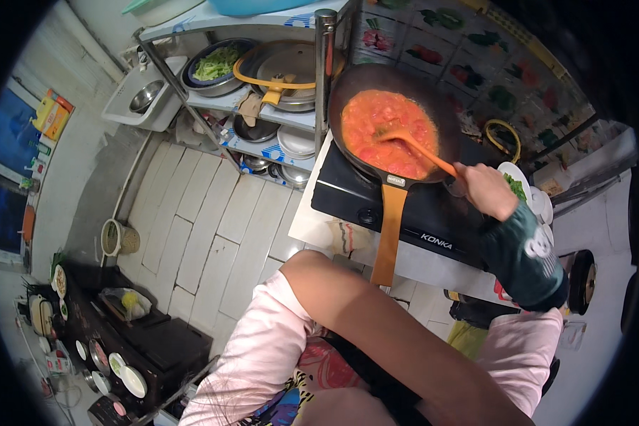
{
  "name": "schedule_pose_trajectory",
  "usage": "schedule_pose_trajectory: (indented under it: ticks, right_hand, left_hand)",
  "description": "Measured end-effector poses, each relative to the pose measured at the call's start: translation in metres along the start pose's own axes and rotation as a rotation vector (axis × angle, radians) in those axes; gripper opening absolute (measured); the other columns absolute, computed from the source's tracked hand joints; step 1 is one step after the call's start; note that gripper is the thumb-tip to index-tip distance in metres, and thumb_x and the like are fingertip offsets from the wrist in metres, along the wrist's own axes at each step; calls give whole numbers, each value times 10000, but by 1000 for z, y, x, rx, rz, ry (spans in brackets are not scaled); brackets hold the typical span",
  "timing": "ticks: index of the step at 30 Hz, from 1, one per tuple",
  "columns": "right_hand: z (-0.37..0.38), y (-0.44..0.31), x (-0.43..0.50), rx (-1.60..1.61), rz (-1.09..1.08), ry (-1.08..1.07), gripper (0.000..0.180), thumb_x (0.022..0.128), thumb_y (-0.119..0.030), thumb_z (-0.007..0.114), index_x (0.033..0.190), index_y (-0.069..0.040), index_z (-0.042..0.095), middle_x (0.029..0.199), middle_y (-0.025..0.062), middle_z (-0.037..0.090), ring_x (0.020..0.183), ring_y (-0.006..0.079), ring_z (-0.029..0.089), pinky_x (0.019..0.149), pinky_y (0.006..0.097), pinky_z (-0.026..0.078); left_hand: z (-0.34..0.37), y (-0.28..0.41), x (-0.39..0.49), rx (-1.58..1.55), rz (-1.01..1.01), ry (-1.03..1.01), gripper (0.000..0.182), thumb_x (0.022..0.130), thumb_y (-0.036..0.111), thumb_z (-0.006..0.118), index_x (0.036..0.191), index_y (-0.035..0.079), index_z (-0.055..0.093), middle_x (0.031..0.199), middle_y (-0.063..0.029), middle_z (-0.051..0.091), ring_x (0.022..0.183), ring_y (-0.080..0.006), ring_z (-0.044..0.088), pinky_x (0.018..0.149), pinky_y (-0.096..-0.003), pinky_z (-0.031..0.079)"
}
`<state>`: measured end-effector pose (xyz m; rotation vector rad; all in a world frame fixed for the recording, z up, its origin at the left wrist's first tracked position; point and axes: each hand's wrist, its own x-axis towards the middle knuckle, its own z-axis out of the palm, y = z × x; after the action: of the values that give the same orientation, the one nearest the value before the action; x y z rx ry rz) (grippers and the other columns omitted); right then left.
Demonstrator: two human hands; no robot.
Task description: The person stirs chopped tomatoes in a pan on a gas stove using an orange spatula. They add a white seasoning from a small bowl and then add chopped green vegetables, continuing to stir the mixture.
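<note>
My right hand (487, 189), in a dark green oversleeve, is closed around the handle of an orange-brown spatula (423, 152). The spatula's head is partly sunk in chunky red-orange tomato sauce (375, 114), inside a dark wok (346, 152). The wok sits on a black Konka gas stove (341, 189), its long tan handle (390, 229) jutting towards me over the front edge. A bare forearm (383, 319) with a pink sleeve at its elbow crosses in front of my body; my left hand is out of view.
Left of the stove, a metal shelf rack (326, 69) holds a bowl of sliced greens (218, 63), a glass lid (293, 66) and plates (297, 139). Behind my right hand is a white plate with greens (514, 183). A dark table (165, 341) with dishes stands at lower left.
</note>
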<state>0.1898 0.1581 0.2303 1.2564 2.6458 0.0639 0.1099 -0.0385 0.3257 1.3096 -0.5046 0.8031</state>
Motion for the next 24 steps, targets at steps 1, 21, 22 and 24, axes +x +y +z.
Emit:
schedule_pose_trajectory:
  ticks: [1,21,22,24]
  right_hand:
    - [-5,6,-12,-13,-28,-6,155,764,-114,459,864,-64,567,658,158,570,632,343,561,553,414,442]
    - [-27,22,-8,-59,-37,-4,183,755,-180,507,878,-108,621,737,135,595,706,316,566,605,420,451]
    - [-21,19,2,-99,-46,26,196,786,-205,509,906,-93,617,689,149,582,676,328,561,588,421,443]
    - [-7,6,19,-36,-7,-21,212,813,-242,464,848,-76,590,705,166,574,692,344,558,598,440,444]
  left_hand:
    - [1,-1,2,13,-4,6,108,727,101,516,788,14,499,740,-96,521,707,-195,508,616,-278,403]
    - [-21,46,-93,256,-389,135,165,805,167,519,811,3,502,716,-83,509,665,-203,495,601,-294,402]
    - [-7,56,-119,435,-216,347,185,807,171,523,795,-13,515,729,-98,525,661,-226,506,586,-307,410]
    - [10,54,-160,518,56,634,218,806,170,538,728,-33,534,744,-134,551,655,-262,523,558,-327,423]
